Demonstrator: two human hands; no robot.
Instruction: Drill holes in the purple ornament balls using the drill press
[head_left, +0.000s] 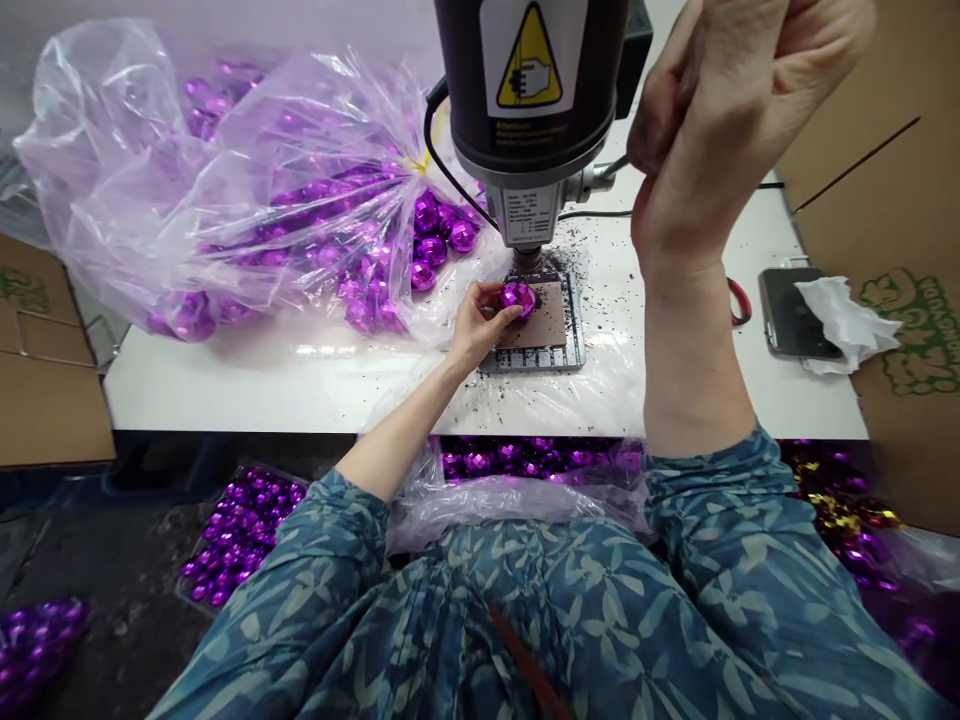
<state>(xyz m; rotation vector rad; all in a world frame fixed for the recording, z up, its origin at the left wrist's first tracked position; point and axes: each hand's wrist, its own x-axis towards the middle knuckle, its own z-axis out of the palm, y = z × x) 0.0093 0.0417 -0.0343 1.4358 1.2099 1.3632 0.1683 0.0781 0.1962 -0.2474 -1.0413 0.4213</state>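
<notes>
Under the drill press [536, 90], my left hand [478, 325] pinches a shiny purple faceted ball [517, 299] between thumb and fingers. The ball is over a brown board [551, 325] on the machine's metal base [574, 350], just in front of the chuck [527, 258]. Whether the bit touches the ball cannot be made out. My right hand [739, 110] is raised at the upper right, its fingers closed around the feed lever [619, 165]. Only a short piece of the lever shows, and the hand hides its end.
A clear plastic bag [247, 190] of purple balls lies on the white table [225, 385] at left. Dark shavings surround the base. A phone [787, 310] with crumpled tissue [847, 322] is at right, beside a cardboard box [900, 200]. A tray of balls [240, 530] stands below.
</notes>
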